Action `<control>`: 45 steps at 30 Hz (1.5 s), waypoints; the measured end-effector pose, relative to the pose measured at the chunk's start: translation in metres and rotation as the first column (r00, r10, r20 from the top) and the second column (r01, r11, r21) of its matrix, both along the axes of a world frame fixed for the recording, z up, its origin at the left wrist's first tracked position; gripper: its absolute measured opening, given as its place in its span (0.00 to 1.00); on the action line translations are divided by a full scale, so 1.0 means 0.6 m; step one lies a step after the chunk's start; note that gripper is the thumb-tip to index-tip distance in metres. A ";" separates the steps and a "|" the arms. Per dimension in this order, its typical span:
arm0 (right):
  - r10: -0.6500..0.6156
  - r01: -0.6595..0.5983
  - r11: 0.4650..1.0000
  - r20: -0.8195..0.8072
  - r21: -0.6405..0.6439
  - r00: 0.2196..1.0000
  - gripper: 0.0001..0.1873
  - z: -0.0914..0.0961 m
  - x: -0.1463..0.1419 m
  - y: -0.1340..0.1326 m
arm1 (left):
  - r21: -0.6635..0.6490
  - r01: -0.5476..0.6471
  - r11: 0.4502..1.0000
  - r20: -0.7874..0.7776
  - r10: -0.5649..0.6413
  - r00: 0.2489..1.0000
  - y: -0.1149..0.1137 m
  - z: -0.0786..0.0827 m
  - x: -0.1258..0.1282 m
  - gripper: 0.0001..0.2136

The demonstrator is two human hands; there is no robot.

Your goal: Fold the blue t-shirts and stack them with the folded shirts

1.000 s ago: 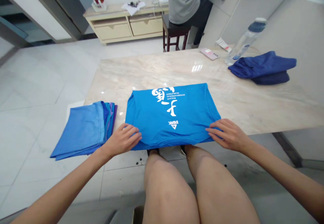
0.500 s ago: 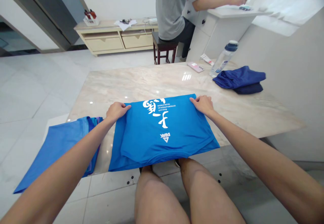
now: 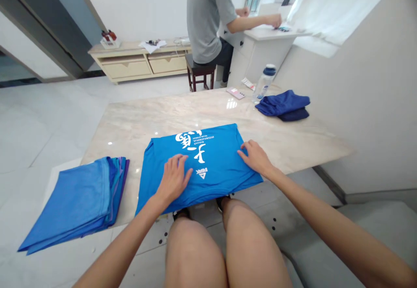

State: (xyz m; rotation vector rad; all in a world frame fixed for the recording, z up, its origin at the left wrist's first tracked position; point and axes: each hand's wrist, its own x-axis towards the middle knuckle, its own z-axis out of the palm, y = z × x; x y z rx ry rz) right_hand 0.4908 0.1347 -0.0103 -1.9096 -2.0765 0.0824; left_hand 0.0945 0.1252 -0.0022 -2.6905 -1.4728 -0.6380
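A blue T-shirt (image 3: 218,153) with white lettering lies folded on the marble-look table (image 3: 137,110), its collar end at the front edge. My left hand (image 3: 174,176) is over the shirt's left half, fingers spread and holding nothing. At the shirt's right side is my right hand (image 3: 256,155), its fingers apart and the fingertips at the cloth's edge. Whether either hand presses on the fabric, I cannot tell. A stack of folded blue garments (image 3: 81,192) sits at the table's left front corner.
Dark blue folded cloth (image 3: 285,104) lies at the back right beside a clear water bottle (image 3: 264,84). A pink phone (image 3: 235,93) rests near the far edge. Beyond the table, a person in a grey shirt (image 3: 206,18) sits on a stool (image 3: 200,71) by a white counter (image 3: 257,49).
Both hands have let go of the shirt's far corners. The left moved right and toward me over the shirt; the right came down its right side. The view has shifted right.
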 end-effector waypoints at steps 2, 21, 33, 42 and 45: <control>0.073 -0.072 0.997 0.075 -0.024 0.995 0.11 0.008 0.004 -0.051 | -0.048 0.206 0.977 -0.124 -0.210 0.970 -0.036 0.004 0.022 0.18; -0.457 0.349 0.877 -0.352 -0.330 0.817 0.12 0.065 0.094 -0.114 | -0.623 -0.095 0.777 -0.247 -0.080 0.966 -0.042 0.109 0.474 0.32; -0.651 0.270 0.709 -0.455 -0.652 0.608 0.25 0.051 0.002 0.115 | -0.785 -0.069 0.616 0.009 0.123 0.992 -0.020 0.093 0.428 0.07; -0.624 0.318 0.780 -0.636 -0.539 0.453 0.08 0.088 -0.140 0.181 | -0.870 0.139 0.472 0.393 0.497 0.774 -0.024 0.118 0.228 0.09; -0.548 0.239 0.835 -0.705 -0.496 0.450 0.06 0.110 -0.222 0.191 | -0.892 0.166 0.421 0.414 0.611 0.675 -0.033 0.131 0.127 0.07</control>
